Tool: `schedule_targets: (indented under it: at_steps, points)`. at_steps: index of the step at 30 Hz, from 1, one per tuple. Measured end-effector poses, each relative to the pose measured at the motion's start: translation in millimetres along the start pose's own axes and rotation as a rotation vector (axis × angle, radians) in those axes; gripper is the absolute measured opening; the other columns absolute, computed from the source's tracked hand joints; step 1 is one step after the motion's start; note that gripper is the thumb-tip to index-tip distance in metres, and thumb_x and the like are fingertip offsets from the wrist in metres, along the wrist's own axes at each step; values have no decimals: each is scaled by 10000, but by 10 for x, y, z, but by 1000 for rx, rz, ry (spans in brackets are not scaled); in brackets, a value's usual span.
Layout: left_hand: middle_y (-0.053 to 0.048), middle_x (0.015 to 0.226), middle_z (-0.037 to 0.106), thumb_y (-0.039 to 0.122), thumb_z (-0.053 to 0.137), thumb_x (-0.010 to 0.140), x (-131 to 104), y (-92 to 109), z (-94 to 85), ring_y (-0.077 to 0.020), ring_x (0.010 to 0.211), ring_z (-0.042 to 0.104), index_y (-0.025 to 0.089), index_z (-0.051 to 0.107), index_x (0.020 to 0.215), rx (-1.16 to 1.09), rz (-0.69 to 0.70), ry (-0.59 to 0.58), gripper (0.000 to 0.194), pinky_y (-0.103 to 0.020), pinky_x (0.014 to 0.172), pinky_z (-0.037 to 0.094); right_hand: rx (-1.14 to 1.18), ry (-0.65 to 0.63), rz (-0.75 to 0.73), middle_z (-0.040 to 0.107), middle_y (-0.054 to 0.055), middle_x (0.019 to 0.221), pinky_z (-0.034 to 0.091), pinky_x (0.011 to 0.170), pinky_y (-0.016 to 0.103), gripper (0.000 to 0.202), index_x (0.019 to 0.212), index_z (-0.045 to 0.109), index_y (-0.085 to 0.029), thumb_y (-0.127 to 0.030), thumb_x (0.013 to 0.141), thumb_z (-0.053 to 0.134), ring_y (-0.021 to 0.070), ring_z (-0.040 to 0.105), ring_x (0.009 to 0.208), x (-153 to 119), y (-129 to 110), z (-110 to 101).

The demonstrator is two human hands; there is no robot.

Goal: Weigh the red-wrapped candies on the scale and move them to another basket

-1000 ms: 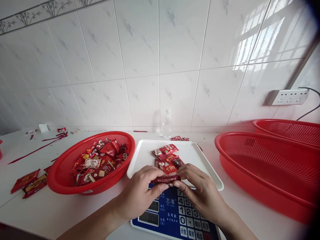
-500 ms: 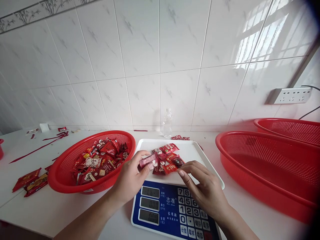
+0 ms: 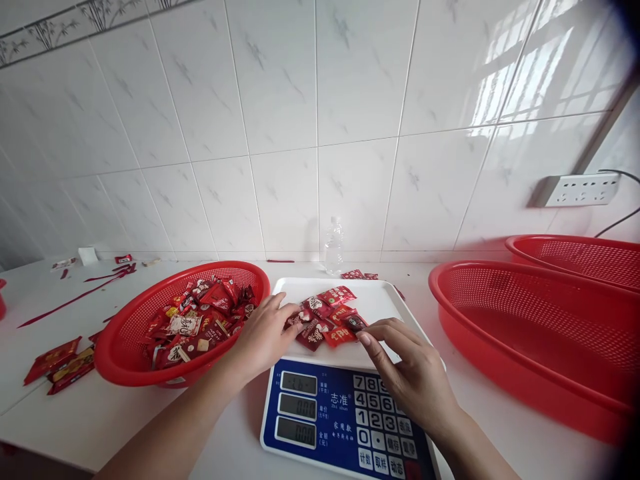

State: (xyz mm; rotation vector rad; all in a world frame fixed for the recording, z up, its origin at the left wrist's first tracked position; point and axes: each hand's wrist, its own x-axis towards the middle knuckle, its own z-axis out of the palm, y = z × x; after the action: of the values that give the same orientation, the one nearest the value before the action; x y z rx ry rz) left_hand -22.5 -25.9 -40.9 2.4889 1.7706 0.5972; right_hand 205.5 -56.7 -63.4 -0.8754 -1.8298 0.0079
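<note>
Red candy packets [image 3: 320,307] lie in a loose heap on the white tray [image 3: 383,293] of a blue digital scale [image 3: 345,420]. My left hand [image 3: 267,333] is at the heap's left side with fingers apart, its thumb next to a wrapped packet [image 3: 303,315]. At the heap's right edge, my right hand [image 3: 410,370] has thumb and forefinger pinched at a small dark-red candy packet [image 3: 355,323]. More packets [image 3: 200,320] fill part of the red perforated basket [image 3: 133,373] on the left.
Two red baskets [image 3: 480,313] stand on the right, one partly behind the other. A clear plastic bottle [image 3: 334,247] is behind the scale by the tiled wall. Larger packets [image 3: 53,360] and a dark-red ribbon [image 3: 75,303] lie at left. A power strip [image 3: 580,190] hangs on the wall.
My left hand has let go of the packet it held, which now lies at the left of the heap. Its fingers have spread and moved left. My right hand has barely moved.
</note>
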Motion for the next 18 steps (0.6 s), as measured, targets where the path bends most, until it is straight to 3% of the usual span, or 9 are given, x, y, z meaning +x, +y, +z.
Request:
schedule_targets:
  at_steps: [2,7,12,18]
  points:
    - [-144,1397,508,322,518,930,7,3,15,-312,1314,433,189,659,1169,32,1,-28,308,-459,1081,353,-5,11,-6,665,26,687,498,572,260,223,752,599,-227,-274,946,500,155,623,641,1,1,-1]
    - [-102,1318,580,332,465,960,-5,42,52,-266,1241,508,212,667,1141,-60,45,-38,297,-420,1061,390,-118,33,89,696,34,708,491,554,268,289,741,618,-233,-358,954,469,169,646,637,5,56,8]
    - [-48,1253,621,356,547,924,-8,86,88,-253,1177,541,256,643,1147,-203,118,-35,262,-421,1023,427,-306,-82,151,742,42,794,489,578,312,366,853,682,-244,-432,969,390,215,687,719,-9,171,45]
    - [-55,1255,611,315,578,908,23,88,145,-248,1194,526,238,634,1141,-290,143,-43,252,-410,1031,425,-355,-207,206,735,45,804,484,601,310,423,862,686,-235,-454,979,343,212,682,738,-18,191,50]
